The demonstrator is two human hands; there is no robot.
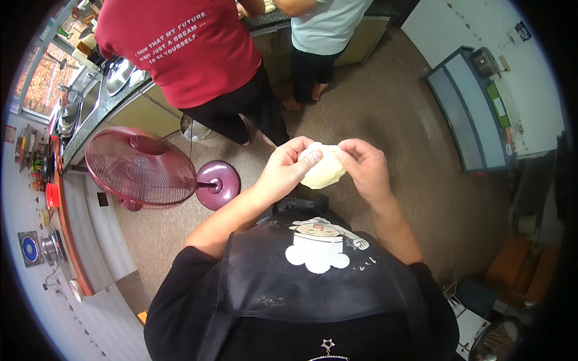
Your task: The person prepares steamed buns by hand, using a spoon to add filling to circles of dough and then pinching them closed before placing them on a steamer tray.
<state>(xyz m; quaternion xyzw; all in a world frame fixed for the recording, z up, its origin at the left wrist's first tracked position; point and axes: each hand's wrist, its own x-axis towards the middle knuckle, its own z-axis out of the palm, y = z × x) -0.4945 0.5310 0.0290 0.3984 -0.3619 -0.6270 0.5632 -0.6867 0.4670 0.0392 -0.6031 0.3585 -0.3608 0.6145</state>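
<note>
A pale, flattened piece of dough (323,173) hangs between my two hands, in front of my body and above the floor. My left hand (290,160) pinches its upper left edge, the thumb lying flat across the near face. At the upper right edge, my right hand (365,166) grips it between thumb and curled fingers. The lower rim of the dough droops free and looks slightly uneven. Its far side and the fingertips behind it are hidden. Just below the hands is my black apron (262,280), which bears a white cartoon print.
A purple pedestal fan (141,168) stands at my left, its round base (218,185) on the floor. Ahead, a person in a red shirt (180,49) and another in a pale shirt (327,27) stand at the kitchen counter (108,97). A grey cabinet (469,108) is at the right wall.
</note>
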